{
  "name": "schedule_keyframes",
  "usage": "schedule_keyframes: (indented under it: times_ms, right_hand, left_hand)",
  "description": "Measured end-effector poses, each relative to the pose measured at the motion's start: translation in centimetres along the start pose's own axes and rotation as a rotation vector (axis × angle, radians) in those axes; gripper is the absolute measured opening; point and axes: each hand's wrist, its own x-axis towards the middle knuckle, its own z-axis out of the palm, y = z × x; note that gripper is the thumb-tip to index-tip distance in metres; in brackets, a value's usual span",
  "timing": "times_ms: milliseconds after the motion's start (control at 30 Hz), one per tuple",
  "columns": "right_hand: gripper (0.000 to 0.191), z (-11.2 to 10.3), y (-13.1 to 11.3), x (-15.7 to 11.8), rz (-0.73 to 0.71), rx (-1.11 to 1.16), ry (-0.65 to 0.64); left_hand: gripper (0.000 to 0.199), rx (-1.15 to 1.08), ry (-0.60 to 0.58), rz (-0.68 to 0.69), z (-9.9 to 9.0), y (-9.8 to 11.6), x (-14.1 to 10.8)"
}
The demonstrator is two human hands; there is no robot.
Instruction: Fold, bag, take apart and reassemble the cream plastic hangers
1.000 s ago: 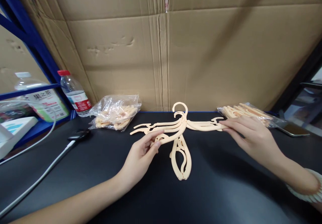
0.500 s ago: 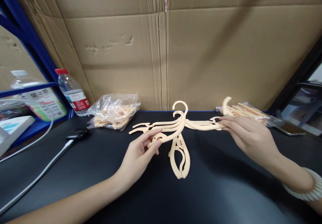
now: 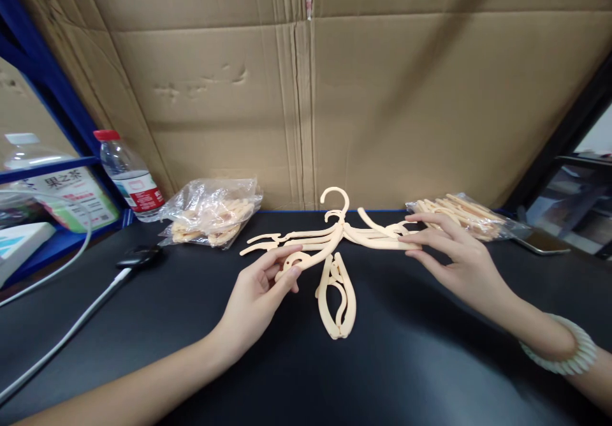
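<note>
A cream plastic hanger (image 3: 326,252) with its hook pointing up is spread between my hands, over other similar hangers (image 3: 306,238) on the black table. My left hand (image 3: 261,292) pinches its left arm near the round end piece. My right hand (image 3: 456,254) has its fingers at the right arm's end, thumb below and fingertips above, where a curved piece (image 3: 375,223) now points up and left. In front of the hangers lies a folded cream hanger (image 3: 337,298), untouched, its curved pieces tucked inside.
Plastic bags of cream parts lie at the back left (image 3: 213,212) and back right (image 3: 461,215). A red-capped bottle (image 3: 131,177), a black device (image 3: 139,257) with a white cable, and a blue shelf (image 3: 52,168) stand left. Cardboard (image 3: 215,94) rises behind the table.
The curved piece at the right arm's end has swung inward to the left, and my right hand's fingers have shifted and spread a little. My left hand keeps its hold. The view has shifted slightly.
</note>
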Motion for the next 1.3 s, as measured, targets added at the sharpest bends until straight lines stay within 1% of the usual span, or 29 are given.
schedule_keyframes:
  times_ms: [133, 333, 400, 533, 700, 800, 900, 1000, 1100, 1200, 1300]
  right_hand:
    - [0.017, 0.3, 0.3, -0.2, 0.096, 0.116, -0.048]
    - [0.027, 0.6, 0.6, -0.2, 0.354, 0.437, -0.089]
    - [0.030, 0.6, 0.7, -0.2, 0.418, 0.522, -0.100]
    - [0.029, 0.5, 0.8, -0.2, 0.464, 0.640, -0.127]
    - [0.034, 0.3, 0.8, 0.0, 0.526, 0.704, -0.164]
    - [0.031, 0.3, 0.8, -0.1, 0.577, 0.793, -0.132]
    - [0.023, 0.5, 0.6, -0.2, 0.580, 0.900, -0.080]
    - [0.018, 0.7, 0.2, -0.2, 0.572, 0.981, -0.056]
    - [0.015, 0.9, -0.5, 0.0, 0.606, 1.044, -0.044]
    - [0.013, 1.1, -0.7, 0.1, 0.640, 1.096, 0.017]
    - [0.012, 1.2, -0.4, 0.0, 0.648, 1.110, 0.091]
  left_hand:
    - [0.036, 0.008, -0.006, 0.012, -0.1, -0.3, 0.0]
    - [0.040, 0.041, 0.010, -0.010, -0.1, 0.5, -0.1]
    - [0.039, 0.046, 0.020, -0.006, -0.1, 0.6, -0.1]
    - [0.037, 0.023, 0.046, 0.002, 0.0, 0.5, -0.2]
    - [0.040, -0.060, 0.072, -0.021, 0.2, 0.6, -0.4]
    - [0.049, -0.144, 0.073, -0.041, 0.3, 0.9, -0.5]
    - [0.056, -0.210, 0.081, -0.066, 0.4, 1.2, -0.6]
    - [0.056, -0.233, 0.079, -0.081, 0.5, 1.4, -0.7]
    - [0.054, -0.245, 0.066, -0.091, 0.6, 1.5, -0.8]
    - [0.055, -0.248, 0.061, -0.102, 0.6, 1.7, -0.9]
    - [0.054, -0.251, 0.081, -0.116, 0.5, 1.8, -0.8]
